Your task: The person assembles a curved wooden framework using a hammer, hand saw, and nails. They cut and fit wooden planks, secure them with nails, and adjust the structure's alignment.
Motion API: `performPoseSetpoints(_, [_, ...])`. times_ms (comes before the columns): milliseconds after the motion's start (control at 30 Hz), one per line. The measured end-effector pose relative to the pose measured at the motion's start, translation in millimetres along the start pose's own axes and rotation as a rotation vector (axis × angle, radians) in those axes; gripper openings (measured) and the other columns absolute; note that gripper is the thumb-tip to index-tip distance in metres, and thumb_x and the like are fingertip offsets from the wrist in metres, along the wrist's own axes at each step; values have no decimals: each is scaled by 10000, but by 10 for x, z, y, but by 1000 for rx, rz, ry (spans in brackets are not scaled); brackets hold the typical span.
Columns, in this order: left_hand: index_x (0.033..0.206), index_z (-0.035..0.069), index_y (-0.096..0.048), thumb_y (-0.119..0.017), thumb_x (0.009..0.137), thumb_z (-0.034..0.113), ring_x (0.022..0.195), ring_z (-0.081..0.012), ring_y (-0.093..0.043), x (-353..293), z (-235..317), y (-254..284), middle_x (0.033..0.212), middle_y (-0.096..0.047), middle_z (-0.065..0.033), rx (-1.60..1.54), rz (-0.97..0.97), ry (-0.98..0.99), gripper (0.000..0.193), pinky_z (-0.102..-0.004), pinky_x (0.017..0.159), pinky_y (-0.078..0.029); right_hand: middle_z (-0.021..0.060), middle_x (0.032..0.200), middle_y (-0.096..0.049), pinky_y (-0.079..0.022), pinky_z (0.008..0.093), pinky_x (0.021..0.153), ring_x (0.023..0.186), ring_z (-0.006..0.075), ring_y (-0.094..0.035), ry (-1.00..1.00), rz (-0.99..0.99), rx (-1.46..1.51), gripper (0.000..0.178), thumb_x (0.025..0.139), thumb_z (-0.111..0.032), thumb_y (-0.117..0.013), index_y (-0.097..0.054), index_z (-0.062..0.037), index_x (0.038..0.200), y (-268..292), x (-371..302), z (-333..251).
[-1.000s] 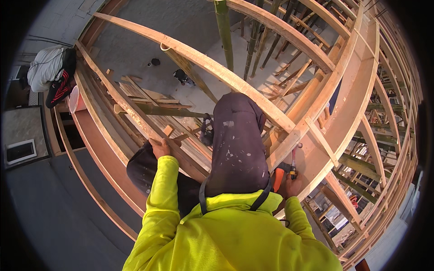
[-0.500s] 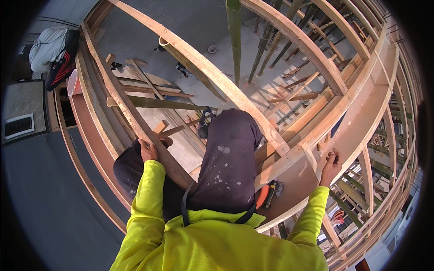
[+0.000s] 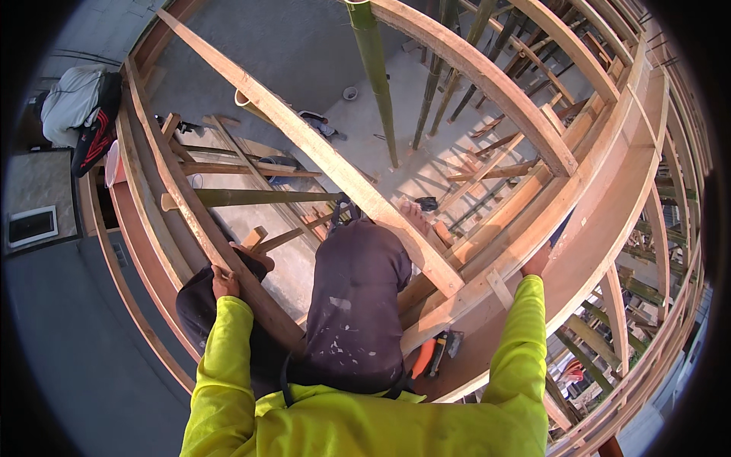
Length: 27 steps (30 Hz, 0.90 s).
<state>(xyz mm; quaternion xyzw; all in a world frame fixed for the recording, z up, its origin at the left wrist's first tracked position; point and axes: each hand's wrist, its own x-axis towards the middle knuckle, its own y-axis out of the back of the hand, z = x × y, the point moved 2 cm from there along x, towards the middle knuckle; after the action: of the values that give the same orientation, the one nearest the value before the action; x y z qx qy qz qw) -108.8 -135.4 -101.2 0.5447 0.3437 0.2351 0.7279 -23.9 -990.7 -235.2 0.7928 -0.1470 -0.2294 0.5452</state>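
My left hand (image 3: 225, 282) is wrapped over the edge of a long wooden beam (image 3: 194, 206) beside my left leg. My right hand (image 3: 537, 261) reaches into the wooden trough on my right, against its inner side board (image 3: 525, 247); its fingers are hidden there. Just beyond it a bit of something dark blue (image 3: 561, 228) shows between the boards. A short wooden cleat (image 3: 499, 289) crosses the board next to my right wrist. By my right hip, a tool with an orange handle (image 3: 423, 358) and a hammer-like tool with a dark handle (image 3: 438, 354) lie in the trough.
I sit high on a timber frame. A pale joist (image 3: 320, 160) slants past my knees, with curved joists (image 3: 487, 72) beyond. Green bamboo poles (image 3: 373, 84) rise from the concrete floor (image 3: 266, 46) far below. Folded clothes (image 3: 80, 110) rest on the frame at the far left.
My right hand has moved from above the trough down against its inner board, and its fingers have gone out of sight. My left hand still holds the beam. The view has shifted slightly.
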Motion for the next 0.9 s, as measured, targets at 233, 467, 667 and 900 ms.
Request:
performPoseSetpoints(233, [1436,-78,-376,-644,799,178,1073,-446,-628,-80,113,61,1119,-640,-329,6,-4,48,737,-426,920,-505,205,1279,-611,-452,445,1033,1239,382,-547,-22,-178,79,660,820,-393,-698,-501,-44,1344,71,-46,-45])
performPoseSetpoints(467, [1389,-46,-429,-657,806,164,1049,-456,-635,-227,415,173,1064,-660,-316,-22,41,62,660,-451,906,-519,230,1098,-644,-469,434,909,1009,347,-611,188,474,187,425,834,-165,-609,-583,56,1196,575,-253,-66])
performPoseSetpoints(667, [1015,-41,-621,-706,796,240,996,-425,-659,-244,528,340,1001,-682,-290,-51,49,100,367,-465,878,-519,88,808,-637,-489,343,662,706,213,-598,-441,692,949,150,753,-48,-646,-638,65,851,1540,-1121,-496])
performPoseSetpoints(900, [1241,-8,-647,-670,826,353,1135,-380,-630,425,412,546,1153,-667,-269,-279,206,254,551,-418,978,-482,81,871,-563,-444,311,707,749,186,-539,-56,693,1327,281,890,-190,-653,-603,17,1072,2467,-2266,-1183])
